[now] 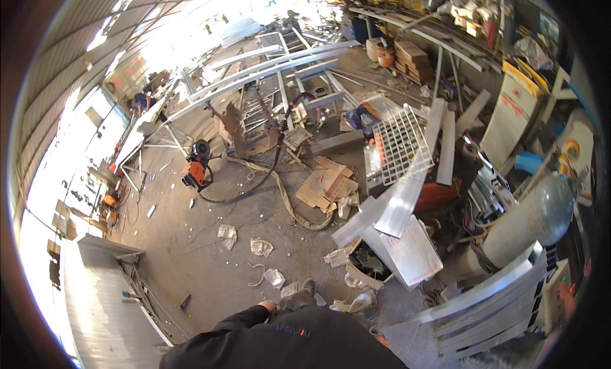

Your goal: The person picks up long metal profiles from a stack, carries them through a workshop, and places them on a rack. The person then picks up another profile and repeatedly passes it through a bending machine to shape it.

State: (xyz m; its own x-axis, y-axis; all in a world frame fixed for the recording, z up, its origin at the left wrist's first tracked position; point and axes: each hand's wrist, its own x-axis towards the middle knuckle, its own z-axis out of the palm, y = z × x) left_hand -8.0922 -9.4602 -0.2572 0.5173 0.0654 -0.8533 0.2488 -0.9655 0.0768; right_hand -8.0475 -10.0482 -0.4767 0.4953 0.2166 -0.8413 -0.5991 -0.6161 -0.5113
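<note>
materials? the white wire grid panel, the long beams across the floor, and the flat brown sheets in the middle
White wire grid panel: looks like welded steel wire with a white coat, judging by its thin crossed rods. Long beams: probably aluminium or galvanised steel, bare silver with a bright sheen. Flat brown sheets: cardboard, matte tan with bent, torn edges.

Matt dusty concrete floor (191, 241), shiny smooth metal beams (267, 66), white wire grid (401, 143), torn brown cardboard (324, 187).

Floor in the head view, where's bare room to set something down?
Barest patch: the concrete floor between the orange machine, the metal sheet at lower left and the crumpled papers. Right of the hose it is crowded: cardboard, wire grid, gas cylinder.
</note>
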